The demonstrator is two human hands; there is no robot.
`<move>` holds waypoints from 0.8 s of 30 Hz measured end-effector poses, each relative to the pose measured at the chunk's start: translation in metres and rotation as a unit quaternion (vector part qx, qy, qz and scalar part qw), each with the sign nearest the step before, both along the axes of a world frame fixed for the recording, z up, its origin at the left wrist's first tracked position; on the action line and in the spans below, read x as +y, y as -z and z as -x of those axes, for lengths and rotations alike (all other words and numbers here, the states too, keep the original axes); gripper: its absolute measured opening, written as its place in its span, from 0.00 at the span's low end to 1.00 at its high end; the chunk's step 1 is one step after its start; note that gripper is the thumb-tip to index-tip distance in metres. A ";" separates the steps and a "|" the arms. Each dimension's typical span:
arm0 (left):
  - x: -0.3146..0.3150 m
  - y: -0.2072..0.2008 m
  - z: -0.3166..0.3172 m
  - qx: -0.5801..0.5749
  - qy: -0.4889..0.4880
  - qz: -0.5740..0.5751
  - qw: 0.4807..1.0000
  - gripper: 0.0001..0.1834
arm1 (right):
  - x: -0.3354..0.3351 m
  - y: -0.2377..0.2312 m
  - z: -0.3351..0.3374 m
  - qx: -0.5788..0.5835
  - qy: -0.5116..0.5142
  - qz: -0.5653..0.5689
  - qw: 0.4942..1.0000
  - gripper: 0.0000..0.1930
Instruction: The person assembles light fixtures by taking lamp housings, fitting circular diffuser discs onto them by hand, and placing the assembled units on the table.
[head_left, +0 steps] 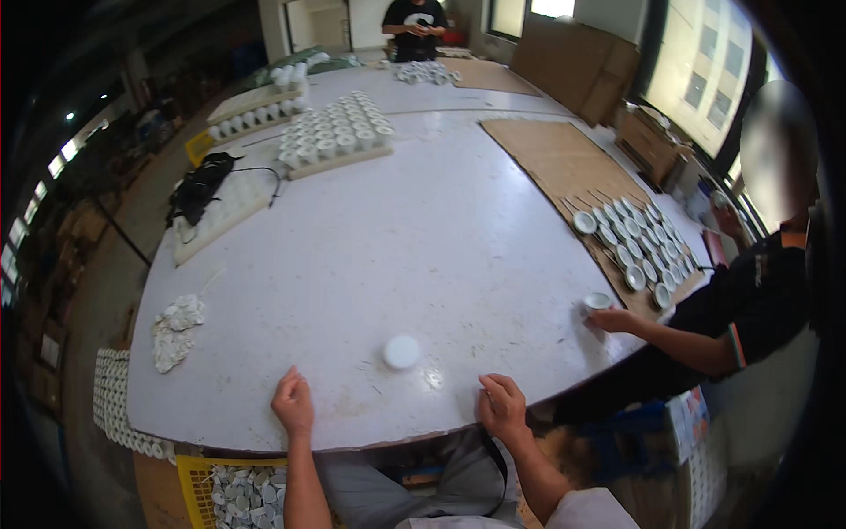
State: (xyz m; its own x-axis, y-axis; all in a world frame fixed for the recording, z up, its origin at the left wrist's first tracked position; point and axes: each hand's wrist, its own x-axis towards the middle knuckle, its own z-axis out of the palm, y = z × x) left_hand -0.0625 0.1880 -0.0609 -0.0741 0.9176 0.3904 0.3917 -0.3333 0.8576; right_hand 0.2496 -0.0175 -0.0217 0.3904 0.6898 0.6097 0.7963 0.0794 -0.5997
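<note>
A round white piece, like a small cup or lid, sits on the table between my hands and touches neither. My left hand rests near the table's front edge, to the left of that piece, with its fingers curled closed and nothing showing in them. To the right of it, my right hand is loosely closed at the edge, and I see nothing held there either. At the right, a co-worker's hand holds a small white cup-shaped piece just over the tabletop.
Rows of white cups with wires lie on cardboard at the right. White pieces stand in foam trays farther back, near a black bundle. Crumpled white gloves lie left. A yellow crate of white pieces stands below. Another person stands far behind.
</note>
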 end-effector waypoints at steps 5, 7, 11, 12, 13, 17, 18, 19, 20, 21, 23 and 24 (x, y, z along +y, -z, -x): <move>0.007 0.001 -0.011 0.023 0.014 0.032 0.999 0.05 | -0.027 0.001 -0.032 0.004 0.087 -0.002 0.996 0.17; 0.006 0.000 -0.012 0.027 0.021 0.020 0.999 0.06 | -0.036 -0.001 -0.058 -0.004 0.168 0.004 0.986 0.19; -0.001 0.001 0.002 0.038 0.000 0.018 0.999 0.06 | -0.029 -0.016 -0.116 -0.059 0.288 0.018 0.956 0.36; -0.004 0.003 0.002 0.021 0.012 0.017 1.000 0.05 | -0.028 -0.007 -0.139 -0.054 0.307 0.036 0.950 0.42; -0.001 0.004 -0.002 0.000 0.026 0.011 1.000 0.05 | -0.028 0.002 -0.165 -0.036 0.310 0.051 0.949 0.43; -0.017 -0.001 -0.010 -0.036 0.029 -0.010 0.999 0.04 | -0.020 0.011 -0.201 0.105 0.292 0.141 0.940 0.41; -0.030 -0.009 -0.010 -0.036 0.066 -0.015 0.997 0.04 | -0.016 0.008 -0.197 0.103 0.281 0.140 0.944 0.41; -0.042 -0.014 -0.014 -0.035 0.104 -0.017 0.994 0.04 | -0.014 0.006 -0.193 0.104 0.270 0.135 0.948 0.41; -0.058 -0.012 -0.019 -0.050 0.125 0.000 0.991 0.04 | -0.014 0.003 -0.189 0.103 0.261 0.129 0.951 0.40; -0.080 -0.024 -0.032 -0.061 0.166 0.019 0.984 0.04 | -0.017 0.003 -0.182 0.101 0.256 0.132 0.952 0.40; -0.120 -0.033 -0.058 -0.092 0.239 0.137 0.957 0.10 | -0.017 0.002 -0.156 0.044 0.177 0.035 0.983 0.39; -0.136 -0.040 -0.070 -0.111 0.294 0.182 0.932 0.18 | -0.012 -0.005 -0.130 0.025 0.115 0.019 0.993 0.40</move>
State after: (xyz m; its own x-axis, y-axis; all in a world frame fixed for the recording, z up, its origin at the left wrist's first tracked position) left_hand 0.0072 0.0525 -0.0212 0.4414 0.8937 0.0801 0.0326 -0.1051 0.9939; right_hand 0.3794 -0.0296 -0.0169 0.5692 0.6012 0.5608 0.7599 -0.1244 -0.6380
